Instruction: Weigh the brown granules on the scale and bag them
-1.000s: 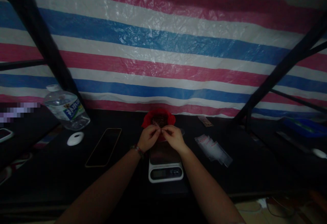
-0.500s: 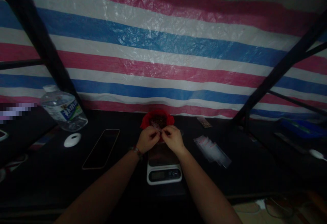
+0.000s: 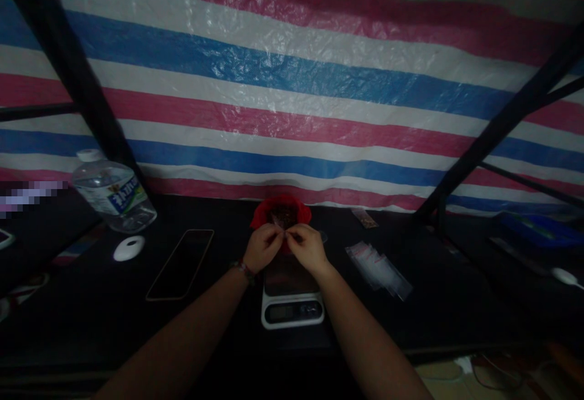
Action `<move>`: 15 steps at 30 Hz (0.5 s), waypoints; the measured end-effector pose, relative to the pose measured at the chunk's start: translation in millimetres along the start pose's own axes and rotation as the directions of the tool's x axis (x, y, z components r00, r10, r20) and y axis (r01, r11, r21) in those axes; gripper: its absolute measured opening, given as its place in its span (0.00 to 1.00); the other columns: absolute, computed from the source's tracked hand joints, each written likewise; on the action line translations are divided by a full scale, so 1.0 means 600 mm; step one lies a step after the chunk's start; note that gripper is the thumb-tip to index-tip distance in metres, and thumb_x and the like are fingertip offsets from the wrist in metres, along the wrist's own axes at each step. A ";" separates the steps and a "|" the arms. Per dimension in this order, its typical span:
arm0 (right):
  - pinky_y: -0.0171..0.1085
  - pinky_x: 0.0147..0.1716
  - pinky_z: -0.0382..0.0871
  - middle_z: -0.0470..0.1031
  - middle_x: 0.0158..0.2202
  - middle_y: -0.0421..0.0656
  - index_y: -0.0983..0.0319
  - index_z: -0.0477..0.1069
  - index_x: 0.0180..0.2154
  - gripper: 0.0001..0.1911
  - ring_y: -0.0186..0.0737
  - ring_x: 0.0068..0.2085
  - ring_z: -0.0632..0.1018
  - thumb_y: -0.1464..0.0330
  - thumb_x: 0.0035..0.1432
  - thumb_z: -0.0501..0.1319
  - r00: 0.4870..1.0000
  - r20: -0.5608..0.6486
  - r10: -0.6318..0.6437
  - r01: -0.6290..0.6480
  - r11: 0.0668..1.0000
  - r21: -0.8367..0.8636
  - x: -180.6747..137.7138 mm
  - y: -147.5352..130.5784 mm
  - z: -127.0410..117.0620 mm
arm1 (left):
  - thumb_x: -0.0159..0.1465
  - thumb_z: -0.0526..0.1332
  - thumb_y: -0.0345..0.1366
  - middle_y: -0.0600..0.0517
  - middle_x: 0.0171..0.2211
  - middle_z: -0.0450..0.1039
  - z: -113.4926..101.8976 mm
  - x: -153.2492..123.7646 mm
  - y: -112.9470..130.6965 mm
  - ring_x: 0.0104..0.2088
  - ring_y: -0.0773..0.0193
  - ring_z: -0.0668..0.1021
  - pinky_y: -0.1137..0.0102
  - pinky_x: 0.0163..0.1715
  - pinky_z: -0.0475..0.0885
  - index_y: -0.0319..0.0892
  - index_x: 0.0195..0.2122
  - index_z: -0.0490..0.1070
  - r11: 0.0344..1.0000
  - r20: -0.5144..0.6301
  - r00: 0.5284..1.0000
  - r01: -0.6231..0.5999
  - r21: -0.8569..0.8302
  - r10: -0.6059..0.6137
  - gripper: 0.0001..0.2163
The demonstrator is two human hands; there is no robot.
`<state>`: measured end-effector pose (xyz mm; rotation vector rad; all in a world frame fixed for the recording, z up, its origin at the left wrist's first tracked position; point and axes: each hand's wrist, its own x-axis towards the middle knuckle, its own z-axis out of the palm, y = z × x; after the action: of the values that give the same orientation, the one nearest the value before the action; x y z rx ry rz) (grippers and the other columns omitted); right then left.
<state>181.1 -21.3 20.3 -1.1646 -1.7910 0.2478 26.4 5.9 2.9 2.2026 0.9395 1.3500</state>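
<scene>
My left hand [image 3: 263, 247] and my right hand [image 3: 306, 247] meet above a kitchen scale [image 3: 292, 312], fingertips pinched together on a small clear plastic bag [image 3: 277, 221], mostly covered by the fingers. Right behind them is a red container [image 3: 302, 210] with crinkled edges, possibly a plastic bag, with dark brown bits [image 3: 283, 213] in it. The scale has a white body and a dark platform; its display is too dim to read. On the right, several flat clear zip bags [image 3: 381, 271] lie overlapped. A small bag with brown bits inside [image 3: 365, 218] lies farther back.
To the left are a phone [image 3: 181, 265], a white computer mouse [image 3: 129, 248] and a large clear bottle [image 3: 116, 196]. A blue tray [image 3: 541, 230] stands at far right. Slanted black frame bars [image 3: 497, 126] flank the table before a striped plastic sheet [image 3: 283, 93].
My fingertips have shifted slightly on the small plastic bag, and less of it shows between them. The other things have stayed where they were.
</scene>
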 end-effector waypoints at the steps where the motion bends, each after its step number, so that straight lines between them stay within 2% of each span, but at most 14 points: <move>1: 0.34 0.34 0.69 0.76 0.30 0.43 0.61 0.75 0.30 0.06 0.37 0.33 0.76 0.73 0.53 0.58 1.000 0.006 -0.006 0.006 1.000 0.004 0.000 -0.001 0.000 | 0.62 0.54 0.34 0.51 0.26 0.71 -0.001 0.000 0.001 0.30 0.65 0.73 0.72 0.31 0.67 0.40 0.27 0.69 1.000 0.000 1.000 0.002 0.002 -0.002 0.09; 15: 0.34 0.35 0.68 0.76 0.30 0.42 0.60 0.74 0.29 0.07 0.36 0.32 0.75 0.73 0.54 0.58 0.998 0.058 0.000 -0.001 1.000 0.018 0.001 -0.004 -0.003 | 0.62 0.54 0.35 0.51 0.26 0.69 0.002 0.000 -0.007 0.30 0.65 0.72 0.71 0.31 0.66 0.40 0.26 0.68 1.000 -0.001 1.000 -0.022 0.020 0.022 0.09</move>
<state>181.0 -22.4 23.2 -1.1557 -1.8350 0.3004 25.8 8.8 -0.5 2.2336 0.9362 1.3582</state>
